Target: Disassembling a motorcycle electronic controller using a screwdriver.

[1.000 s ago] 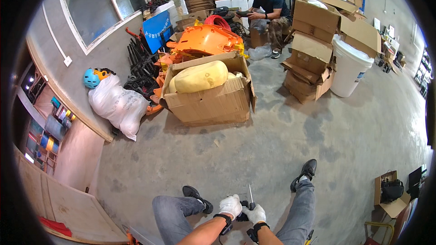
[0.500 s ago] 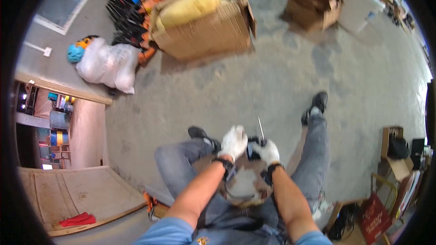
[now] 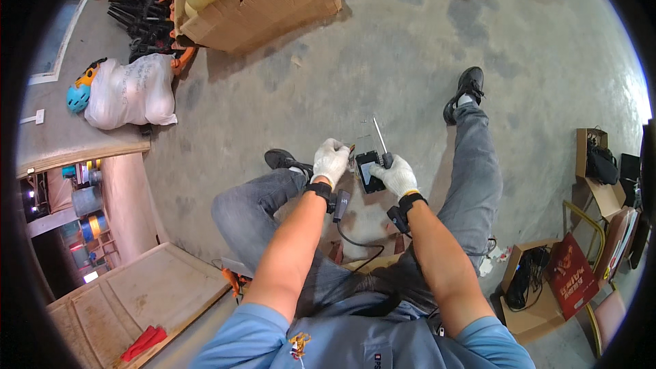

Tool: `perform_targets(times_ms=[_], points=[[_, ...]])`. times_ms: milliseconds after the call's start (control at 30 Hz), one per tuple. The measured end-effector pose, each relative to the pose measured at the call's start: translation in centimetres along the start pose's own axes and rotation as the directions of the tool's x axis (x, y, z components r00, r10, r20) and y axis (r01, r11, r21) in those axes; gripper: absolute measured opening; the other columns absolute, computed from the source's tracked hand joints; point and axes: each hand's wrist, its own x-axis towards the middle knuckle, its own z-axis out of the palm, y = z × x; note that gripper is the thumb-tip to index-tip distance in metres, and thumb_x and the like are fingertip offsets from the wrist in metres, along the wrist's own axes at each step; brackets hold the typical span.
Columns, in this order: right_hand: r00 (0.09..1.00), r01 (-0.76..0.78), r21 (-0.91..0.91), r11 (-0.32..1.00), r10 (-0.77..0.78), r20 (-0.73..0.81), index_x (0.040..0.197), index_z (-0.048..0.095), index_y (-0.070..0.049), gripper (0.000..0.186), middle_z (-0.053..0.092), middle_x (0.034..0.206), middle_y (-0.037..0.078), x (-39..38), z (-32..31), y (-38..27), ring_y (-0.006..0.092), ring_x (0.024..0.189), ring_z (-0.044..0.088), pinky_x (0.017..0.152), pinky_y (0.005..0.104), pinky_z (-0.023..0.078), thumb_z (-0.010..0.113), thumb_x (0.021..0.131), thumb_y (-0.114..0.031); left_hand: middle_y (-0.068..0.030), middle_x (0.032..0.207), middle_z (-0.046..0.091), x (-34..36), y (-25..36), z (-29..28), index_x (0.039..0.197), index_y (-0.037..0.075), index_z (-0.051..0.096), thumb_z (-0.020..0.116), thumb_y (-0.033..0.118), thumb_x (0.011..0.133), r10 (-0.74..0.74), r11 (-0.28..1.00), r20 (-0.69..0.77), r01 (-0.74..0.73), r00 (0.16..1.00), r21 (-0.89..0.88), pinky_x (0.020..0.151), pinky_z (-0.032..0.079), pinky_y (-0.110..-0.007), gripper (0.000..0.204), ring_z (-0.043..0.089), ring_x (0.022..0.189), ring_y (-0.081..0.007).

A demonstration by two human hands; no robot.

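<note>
My left hand, in a white work glove, is closed with its fingers pinched at the left edge of a small black rectangular device. A small brownish bit shows at its fingertips; what it is I cannot make out. My right hand, gloved alike, is wrapped round the dark handle of a screwdriver, whose metal shaft points away from me. The right thumb also presses on the device, which has a pale panel on its face. Something clear and thin shows just beyond the device. Both hands are between my spread knees.
A large cardboard box stands far left, beside black and orange gear and a white plastic sack. A wooden panel with a red cloth lies near left. Near right are an open carton, a red bag and another box.
The view has shifted, so the far boxes sit higher in the picture. My left hand has moved slightly apart from the right, showing more of the black device. The screwdriver stays in my right hand.
</note>
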Motion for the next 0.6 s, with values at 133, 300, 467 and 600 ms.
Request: perform_targets(times_ms=[133, 300, 467, 600], points=[[0.997, 0.054, -0.048, 0.997, -0.056, -0.046, 0.113, 0.071, -0.003, 0.054, 0.075, 0.104, 0.018, -0.2, -0.8, -0.7, 0.0322, 0.100, 0.072, 0.090, 0.0400, 0.054, 0.082, 0.076, -0.041, -0.0278, 0.108, 0.070, -0.5, -3.1, -0.2, 0.106, -0.002, 0.070, 0.063, 0.031, 0.083, -0.101, 0.994, 0.093, 0.098, 0.990, 0.042, 0.093, 0.050, -0.046, 0.041, 0.066, 0.105, -0.0429], [0.999, 0.045, 0.118, 0.992, -0.044, -0.008, 0.111, 0.072, -0.001, 0.052, 0.075, 0.101, 0.019, 2.7, 0.4, 1.3, 0.0314, 0.096, 0.073, 0.087, 0.0397, 0.054, 0.080, 0.078, -0.041, -0.0272, 0.106, 0.070, -1.9, -9.6, 4.3, 0.109, -0.002, 0.069, 0.062, 0.027, 0.081, -0.199, 0.966, 0.275, 0.141, 0.941, 0.217, 0.087, 0.052, -0.046, 0.041, 0.069, 0.100, -0.0403], [1.000, 0.011, 0.164, 0.986, -0.012, 0.010, 0.110, 0.072, -0.001, 0.048, 0.075, 0.098, 0.018, 3.8, -0.1, 3.4, 0.0296, 0.093, 0.073, 0.085, 0.0390, 0.055, 0.079, 0.080, -0.039, -0.0302, 0.113, 0.069, -4.9, -8.1, 7.7, 0.112, 0.002, 0.072, 0.060, 0.030, 0.082, -0.274, 0.952, 0.488, 0.305, 0.829, 0.016, 0.099, 0.051, -0.047, 0.043, 0.065, 0.115, -0.0418], [0.997, 0.043, 0.253, 0.967, -0.059, 0.056, 0.111, 0.073, -0.002, 0.047, 0.076, 0.098, 0.017, 3.0, 0.7, 2.1, 0.0281, 0.092, 0.073, 0.085, 0.0383, 0.055, 0.079, 0.081, -0.038, -0.0159, 0.091, 0.074, -4.9, -10.2, 9.6, 0.106, 0.007, 0.071, 0.068, 0.024, 0.085, -0.204, 0.948, 0.495, 0.297, 0.845, -0.117, 0.067, 0.053, -0.041, 0.027, 0.070, 0.075, -0.0241]])
